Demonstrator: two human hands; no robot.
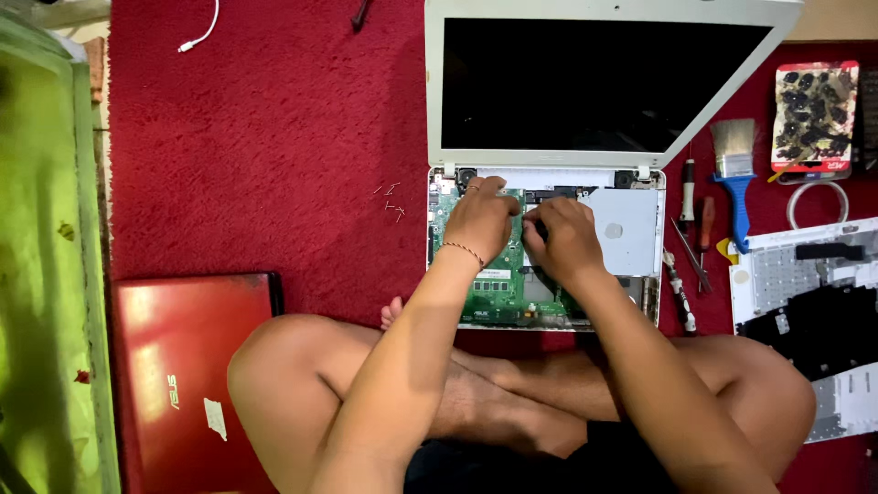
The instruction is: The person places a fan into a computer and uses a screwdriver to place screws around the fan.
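Green motherboard (494, 284) in the opened white laptop (631, 220): left hand (480, 220) and right hand (560, 240) press curled fingers there, grip unclear; steady, gentle pressure advised.

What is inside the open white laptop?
Inside the white laptop: a green circuit board and a silver plate. Left hand and right hand hide the middle.
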